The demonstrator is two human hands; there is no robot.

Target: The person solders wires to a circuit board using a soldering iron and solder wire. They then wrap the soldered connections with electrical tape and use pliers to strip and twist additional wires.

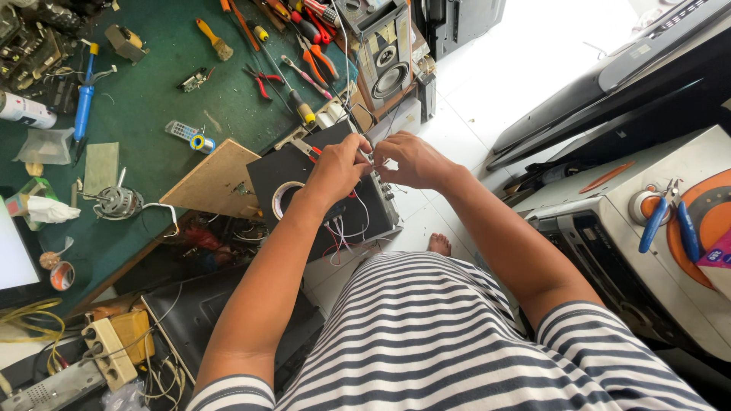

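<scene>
My left hand (pixel 336 169) and my right hand (pixel 409 160) meet over an open black speaker box (pixel 304 190), fingertips pinched together on thin wires (pixel 371 160). Red and white wires (pixel 343 228) hang from the box below my left wrist. A roll of tape (pixel 283 199) lies on the box's top, just left of my left hand. What exactly sits between the fingertips is too small to make out.
A green workbench (pixel 152 99) on the left carries screwdrivers, pliers (pixel 263 80), a small motor (pixel 118 203), a wooden board (pixel 217 183) and a second speaker (pixel 388 76). On the right stands an appliance with blue-handled pliers (pixel 670 224) on top. My bare foot (pixel 439 244) rests on white tiles.
</scene>
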